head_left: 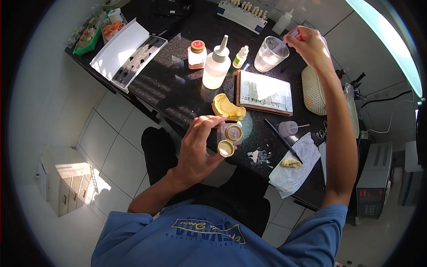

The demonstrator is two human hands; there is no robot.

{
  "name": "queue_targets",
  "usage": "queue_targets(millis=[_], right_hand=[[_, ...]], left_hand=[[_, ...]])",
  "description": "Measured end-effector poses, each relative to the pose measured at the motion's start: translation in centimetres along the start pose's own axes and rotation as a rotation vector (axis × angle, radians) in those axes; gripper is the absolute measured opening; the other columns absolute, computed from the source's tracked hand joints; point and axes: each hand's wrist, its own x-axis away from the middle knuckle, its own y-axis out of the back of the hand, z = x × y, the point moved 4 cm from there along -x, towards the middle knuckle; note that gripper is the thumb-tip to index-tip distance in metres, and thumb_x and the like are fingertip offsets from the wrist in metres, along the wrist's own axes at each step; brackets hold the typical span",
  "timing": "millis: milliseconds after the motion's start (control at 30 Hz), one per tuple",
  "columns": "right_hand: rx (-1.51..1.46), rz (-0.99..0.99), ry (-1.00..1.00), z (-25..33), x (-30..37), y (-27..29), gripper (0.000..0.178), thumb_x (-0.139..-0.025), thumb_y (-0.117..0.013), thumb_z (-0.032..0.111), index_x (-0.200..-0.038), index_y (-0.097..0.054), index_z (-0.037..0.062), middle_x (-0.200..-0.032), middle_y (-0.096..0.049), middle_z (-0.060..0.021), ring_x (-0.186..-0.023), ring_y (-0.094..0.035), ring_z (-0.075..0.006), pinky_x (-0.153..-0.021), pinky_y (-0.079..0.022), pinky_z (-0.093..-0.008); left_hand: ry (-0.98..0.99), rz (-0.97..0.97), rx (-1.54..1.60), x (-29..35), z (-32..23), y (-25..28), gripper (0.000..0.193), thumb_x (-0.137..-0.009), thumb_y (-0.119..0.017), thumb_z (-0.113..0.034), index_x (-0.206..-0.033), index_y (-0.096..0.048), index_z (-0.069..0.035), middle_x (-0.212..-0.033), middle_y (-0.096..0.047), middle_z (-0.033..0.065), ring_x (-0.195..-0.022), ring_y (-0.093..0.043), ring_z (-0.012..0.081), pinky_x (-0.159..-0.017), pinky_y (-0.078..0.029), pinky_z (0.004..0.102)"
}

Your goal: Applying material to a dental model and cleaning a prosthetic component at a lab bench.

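Observation:
My left hand (199,139) is closed around a small clear jar (233,133) with a gold rim, at the near edge of the black counter. Its gold cap (225,148) is off the mouth, beside my thumb. Just beyond the fingers lies a yellow dental cast (227,108). At the far right, my right hand (310,45) pinches a thin pale spatula-like stick (279,46), its lower end inside a clear glass (271,57). Cloudy whitish contents show in the glass. The stick's exact kind is hard to make out.
Beyond the cast stand a dropper bottle (216,69), a capped jar (197,55) and a small bottle (240,57). A glazed palette (265,92) lies right of them. A tissue (299,171) bears a yellow tooth die (291,163); a black pen-like tool (283,139) touches it.

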Motion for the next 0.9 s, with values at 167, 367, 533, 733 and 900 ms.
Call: queue_targets(millis=[167,367,533,733,900], right_hand=[[0.111,0.036,0.14,1.6,0.4,0.1,0.026,-0.079,-0.069,0.025,-0.089,-0.07,0.001,-0.079,-0.069,-0.0138,-0.075,-0.067,-0.0227,-0.071,-0.053,-0.0334],[0.04,-0.115,0.153,1.8,2.1,3.9,0.018,-0.077,-0.068,0.016,-0.083,-0.07,-0.001,-0.075,-0.07,-0.0166,-0.068,-0.069,-0.024,-0.065,-0.054,-0.0336],[-0.37,-0.256,0.021,-2.2,8.1,12.2,0.016,-0.08,-0.066,0.017,-0.081,-0.068,0.0014,-0.072,-0.069,-0.0086,-0.067,-0.064,-0.0103,-0.061,-0.05,-0.0223],[-0.651,-0.088,-0.281,-9.7,23.0,14.0,0.026,-0.095,-0.057,0.012,-0.114,-0.066,-0.002,-0.087,-0.069,-0.0051,-0.072,-0.06,-0.0055,-0.066,-0.046,-0.0165],[-0.255,-0.084,-0.455,-13.5,32.3,11.6,0.025,-0.093,-0.057,0.01,-0.113,-0.067,-0.0021,-0.089,-0.07,-0.0082,-0.077,-0.06,-0.0073,-0.072,-0.047,-0.0209]], left_hand=[[0.019,0.024,-0.048,-0.1,0.1,0.2,0.054,-0.068,-0.082,-0.004,-0.116,-0.057,-0.003,-0.106,-0.061,0.0124,-0.094,-0.062,0.0222,-0.083,-0.051,0.0326],[0.088,-0.004,0.013,0.4,0.3,-0.5,0.055,-0.066,-0.083,-0.005,-0.115,-0.059,-0.003,-0.103,-0.062,0.0105,-0.092,-0.061,0.0207,-0.081,-0.049,0.0322],[0.053,-0.025,0.303,1.9,-2.8,-2.0,0.058,-0.07,-0.084,-0.014,-0.118,-0.056,0.001,-0.107,-0.062,0.0119,-0.093,-0.063,0.0203,-0.083,-0.051,0.0315],[-0.274,0.468,0.325,5.2,-8.8,-7.4,0.056,-0.063,-0.085,-0.013,-0.112,-0.06,-0.004,-0.108,-0.065,0.0122,-0.1,-0.063,0.0294,-0.09,-0.05,0.0418],[-0.32,0.683,0.24,6.4,-11.6,-10.9,0.054,-0.066,-0.084,-0.016,-0.112,-0.059,-0.004,-0.125,-0.06,0.0162,-0.12,-0.056,0.0303,-0.107,-0.039,0.0479]])
